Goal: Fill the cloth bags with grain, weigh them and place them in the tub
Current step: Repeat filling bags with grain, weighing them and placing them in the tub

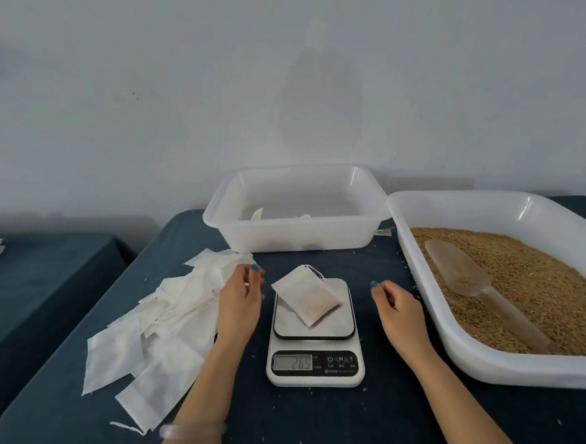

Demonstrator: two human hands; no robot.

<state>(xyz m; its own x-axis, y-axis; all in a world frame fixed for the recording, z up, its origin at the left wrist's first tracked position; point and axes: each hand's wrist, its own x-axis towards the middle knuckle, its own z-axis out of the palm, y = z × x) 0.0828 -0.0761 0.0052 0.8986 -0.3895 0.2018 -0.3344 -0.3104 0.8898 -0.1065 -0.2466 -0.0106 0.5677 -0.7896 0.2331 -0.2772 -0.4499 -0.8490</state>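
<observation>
A filled white cloth bag (306, 295) lies on the platform of a small white digital scale (315, 346), whose display shows digits. My left hand (240, 296) hovers just left of the scale with loosely curled fingers and holds nothing. My right hand (397, 310) hovers just right of the scale, also loosely curled and holding nothing. Behind the scale stands a white plastic tub (284, 235) with a few bags showing inside. A large white tray (448, 344) at the right holds brown grain (538, 288) and a translucent scoop (476, 281).
A loose pile of empty white cloth bags (155, 323) spreads over the dark blue cloth to the left of my left arm. Scattered grains dot the cloth. A second blue-covered surface (41, 275) with white bags lies at the far left. A plain wall is behind.
</observation>
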